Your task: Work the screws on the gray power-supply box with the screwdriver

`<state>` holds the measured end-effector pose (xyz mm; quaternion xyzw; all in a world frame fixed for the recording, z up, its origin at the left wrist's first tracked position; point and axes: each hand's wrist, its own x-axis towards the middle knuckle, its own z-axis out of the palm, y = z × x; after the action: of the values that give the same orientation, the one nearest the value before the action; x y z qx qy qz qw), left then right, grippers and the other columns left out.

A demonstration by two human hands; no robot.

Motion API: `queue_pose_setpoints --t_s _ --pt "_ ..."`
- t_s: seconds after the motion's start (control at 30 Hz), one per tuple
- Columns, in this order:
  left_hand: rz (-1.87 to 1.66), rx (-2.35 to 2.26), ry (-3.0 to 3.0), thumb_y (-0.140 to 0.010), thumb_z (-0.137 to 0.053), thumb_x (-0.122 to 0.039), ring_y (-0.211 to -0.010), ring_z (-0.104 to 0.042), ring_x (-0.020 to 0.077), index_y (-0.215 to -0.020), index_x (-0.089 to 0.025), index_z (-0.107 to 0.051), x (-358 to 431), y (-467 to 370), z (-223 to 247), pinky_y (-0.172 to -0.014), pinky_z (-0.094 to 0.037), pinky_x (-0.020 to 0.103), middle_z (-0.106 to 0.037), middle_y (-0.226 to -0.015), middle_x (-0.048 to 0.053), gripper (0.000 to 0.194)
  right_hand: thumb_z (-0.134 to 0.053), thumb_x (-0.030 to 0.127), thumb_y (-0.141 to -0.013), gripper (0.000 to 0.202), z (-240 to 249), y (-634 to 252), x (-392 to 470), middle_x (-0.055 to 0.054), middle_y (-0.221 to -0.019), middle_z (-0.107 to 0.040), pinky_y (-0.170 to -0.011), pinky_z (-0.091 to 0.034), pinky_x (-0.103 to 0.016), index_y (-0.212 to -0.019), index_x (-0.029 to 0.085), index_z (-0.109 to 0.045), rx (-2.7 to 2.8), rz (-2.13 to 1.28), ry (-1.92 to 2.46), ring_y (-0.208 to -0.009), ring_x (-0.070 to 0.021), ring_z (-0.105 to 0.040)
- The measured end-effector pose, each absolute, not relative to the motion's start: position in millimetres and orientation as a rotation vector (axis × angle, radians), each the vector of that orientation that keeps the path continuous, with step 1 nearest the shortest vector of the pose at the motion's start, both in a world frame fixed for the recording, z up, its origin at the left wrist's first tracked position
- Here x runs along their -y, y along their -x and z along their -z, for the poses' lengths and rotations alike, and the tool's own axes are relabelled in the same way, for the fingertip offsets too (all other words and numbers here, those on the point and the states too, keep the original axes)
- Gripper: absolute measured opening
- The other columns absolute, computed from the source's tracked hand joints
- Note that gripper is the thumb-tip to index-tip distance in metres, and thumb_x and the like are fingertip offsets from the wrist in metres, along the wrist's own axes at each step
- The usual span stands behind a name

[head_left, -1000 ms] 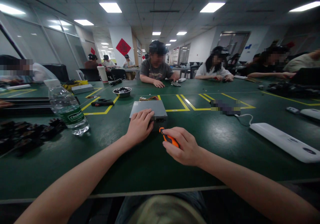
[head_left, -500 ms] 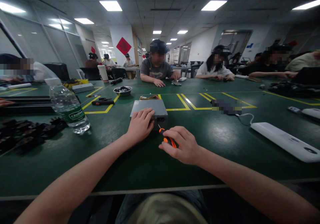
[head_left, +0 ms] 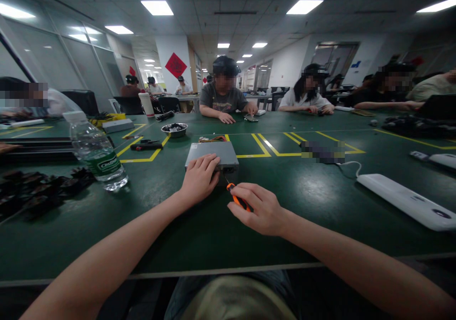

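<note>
A grey metal computer power supply (head_left: 213, 151) lies on the green table in front of me, its cable bundle at the far side and a power socket on the near face. My left hand (head_left: 201, 177) grips its near left part, fingers laid across the top and thumb down at the front. In my right hand (head_left: 257, 207) is a screwdriver (head_left: 235, 195) with an orange and black handle, held between fingers and thumb. Its thin shaft points up and left toward the near face, below the socket. Whether the tip touches a screw is too small to tell.
A water bottle (head_left: 101, 156) and a heap of black parts (head_left: 35, 191) are on the left. Beyond lie a metal bowl (head_left: 174, 129) and a black tool (head_left: 147, 145). A white power bank-like device (head_left: 406, 201) with a cable is on the right. Co-workers sit across the table.
The screwdriver and my right hand have shifted slightly, and the shaft now stands more upright toward the power supply's near face. My left hand has stayed in place.
</note>
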<state>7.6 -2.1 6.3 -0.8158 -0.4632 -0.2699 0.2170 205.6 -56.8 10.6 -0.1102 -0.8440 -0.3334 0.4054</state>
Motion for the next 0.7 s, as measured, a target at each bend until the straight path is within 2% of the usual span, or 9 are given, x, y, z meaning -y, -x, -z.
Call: queue_pose_setpoints --t_s 0.2,0.4,0.53,0.7 --pt "0.751 1.283 2.262 -0.086 -0.044 -0.027 -0.118 -0.044 0.0244 -0.122 -0.019 -0.047 1.9 -7.1 -6.1 -0.093 -0.035 0.04 -0.051 -0.129 0.008 0.037 -0.051 0.013 -0.08 0.019 -8.1 -207.2 56.0 -0.008 -0.105 -0.055 -0.082 -0.053 -0.034 -0.097 0.019 -0.048 2.152 0.789 0.291 -0.105 -0.0179 -0.054" --pt "0.749 1.282 2.261 -0.087 -0.043 -0.027 -0.118 -0.044 0.0247 -0.123 -0.019 -0.047 2.7 -7.1 -6.7 -0.094 -0.035 0.04 -0.05 -0.13 0.008 0.037 -0.056 0.014 -0.079 0.019 -12.2 -206.1 58.3 -0.006 -0.096 -0.058 -0.078 -0.054 -0.03 -0.095 0.02 -0.05 2.152 0.837 0.243 -0.097 -0.017 -0.057" --pt "0.752 1.275 2.263 -0.087 -0.043 -0.027 -0.119 -0.044 0.0244 -0.123 -0.019 -0.047 3.0 -7.1 -6.6 -0.095 -0.035 0.04 -0.05 -0.13 0.008 0.037 -0.049 0.011 -0.081 0.017 -9.5 -205.7 58.4 -0.009 -0.099 -0.057 -0.082 -0.053 -0.032 -0.097 0.016 -0.048 2.172 0.787 0.2 -0.103 -0.0181 -0.055" --pt "0.759 1.267 2.264 -0.087 -0.043 -0.027 -0.118 -0.044 0.0244 -0.123 -0.019 -0.047 2.0 -6.8 -5.8 -0.095 -0.035 0.04 -0.05 -0.13 0.008 0.037 -0.056 0.013 -0.078 0.02 -9.0 -206.7 59.3 -0.009 -0.099 -0.057 -0.079 -0.053 -0.032 -0.096 0.019 -0.049 2.162 0.815 0.284 -0.099 -0.0186 -0.056"
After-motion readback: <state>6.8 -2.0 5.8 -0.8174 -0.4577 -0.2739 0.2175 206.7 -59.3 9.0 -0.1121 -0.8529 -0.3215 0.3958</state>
